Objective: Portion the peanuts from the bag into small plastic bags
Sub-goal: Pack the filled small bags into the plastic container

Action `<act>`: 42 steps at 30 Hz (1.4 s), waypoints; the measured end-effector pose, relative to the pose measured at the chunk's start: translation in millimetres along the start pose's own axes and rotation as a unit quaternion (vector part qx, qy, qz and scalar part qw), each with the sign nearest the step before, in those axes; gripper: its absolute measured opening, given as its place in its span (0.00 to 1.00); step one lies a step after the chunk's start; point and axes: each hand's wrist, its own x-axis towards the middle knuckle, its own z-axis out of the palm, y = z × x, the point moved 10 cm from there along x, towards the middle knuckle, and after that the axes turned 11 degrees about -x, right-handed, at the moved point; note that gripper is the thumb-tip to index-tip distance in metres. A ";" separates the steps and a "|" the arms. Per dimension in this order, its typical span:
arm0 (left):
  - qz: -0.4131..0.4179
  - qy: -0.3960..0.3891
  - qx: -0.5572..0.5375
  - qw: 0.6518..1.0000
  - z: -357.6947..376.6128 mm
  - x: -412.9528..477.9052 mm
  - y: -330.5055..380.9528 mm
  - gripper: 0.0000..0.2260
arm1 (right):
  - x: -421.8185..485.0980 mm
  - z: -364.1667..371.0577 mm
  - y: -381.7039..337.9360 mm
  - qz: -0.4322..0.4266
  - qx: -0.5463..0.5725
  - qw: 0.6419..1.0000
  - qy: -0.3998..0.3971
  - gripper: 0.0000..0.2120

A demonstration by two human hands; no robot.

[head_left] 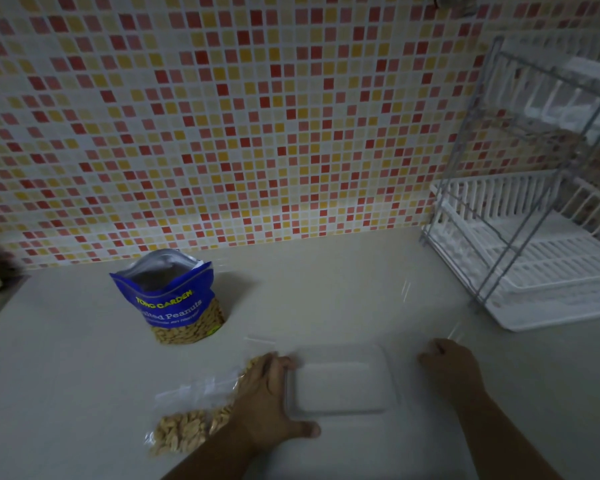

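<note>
Steadying: left hand [267, 400], fingers spread, lies flat against the clear tray [340, 386] at lower centre.
Right hand [447, 362]: curled on the counter [66, 375], lower right; grasp unclear.
Bag [174, 299]: upright, open, left of centre, likely for scooping.
Filled bags [184, 427]: lower left, set aside.

The left hand [269, 396] covers part of the filled small bags [187, 424] beside the clear tray [340, 386], so their number cannot be told; the tray's own edges are faint and its far side blurs into the counter [84, 358]; the right hand [454, 368], right of the tray, has its fingers curled under, their grip unclear; the dish rack [534, 209], beyond the tray, is cut by the right edge; the peanut bag [174, 299] has smeared small print.
</note>
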 end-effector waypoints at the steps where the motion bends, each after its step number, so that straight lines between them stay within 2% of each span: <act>1: -0.001 0.001 0.002 1.000 -0.1 -0.2 0.3 0.52 | -1.0 -0.5 -0.2 0.003 -0.003 1.000 0.007 0.23; 12: 0.011 0.016 -0.026 0.999 -4.8 -2.8 1.5 0.55 | -0.1 -1.4 2.6 0.014 -0.001 0.998 0.053 0.23; 16: 0.033 0.001 -0.044 0.998 -9.0 -7.9 7.9 0.57 | 0.2 -11.0 -5.6 -0.007 -0.001 0.995 0.101 0.21; 18: 0.057 0.005 -0.053 0.997 -17.9 -11.6 13.0 0.57 | -3.5 -24.8 -20.3 -0.037 0.006 0.987 0.157 0.18; 21: 0.101 0.047 -0.109 0.988 -44.0 -16.9 18.4 0.49 | -18.5 -48.1 -59.4 -0.098 0.031 0.968 0.227 0.14; 23: 0.118 0.119 -0.192 0.967 -71.1 -22.4 13.6 0.36 | -32.9 -59.6 -91.0 -0.133 0.079 0.958 0.243 0.11; 25: 0.095 0.199 -0.264 0.939 -98.3 -29.8 -0.2 0.18 | -45.7 -59.6 -122.0 -0.150 0.133 0.955 0.219 0.10; 27: 0.035 0.260 -0.342 0.902 -120.8 -39.2 -21.8 0.08 | -61.9 -45.4 -155.8 -0.177 0.164 0.956 0.169 0.10; 28: -0.007 0.282 -0.367 0.887 -128.5 -43.8 -37.0 0.06 | -72.6 -35.3 -172.3 -0.195 0.172 0.955 0.144 0.09; 30: -0.086 0.315 -0.376 0.867 -138.8 -54.6 -71.2 0.09 | -99.3 -10.1 -203.7 -0.234 0.175 0.952 0.087 0.08; 33: -0.189 0.328 -0.337 0.862 -144.0 -72.4 -120.5 0.05 | -143.2 44.8 -242.4 -0.286 0.138 0.948 -0.031 0.08; 35: -0.256 0.272 -0.302 0.877 -132.5 -78.7 -147.4 0.09 | -168.3 82.2 -259.8 -0.318 0.088 0.940 -0.083 0.09; 38: -0.297 0.160 -0.255 0.906 -113.2 -83.4 -169.4 0.25 | -191.9 134.6 -275.6 -0.379 -0.018 0.918 -0.119 0.14; 40: -0.290 0.129 -0.207 0.926 -111.1 -82.0 -172.8 0.36 | -200.6 165.5 -282.5 -0.438 -0.137 0.881 -0.116 0.19; 42: -0.269 0.098 -0.110 0.952 -111.3 -75.2 -166.4 0.36 | -205.1 188.1 -285.1 -0.493 -0.251 0.828 -0.092 0.31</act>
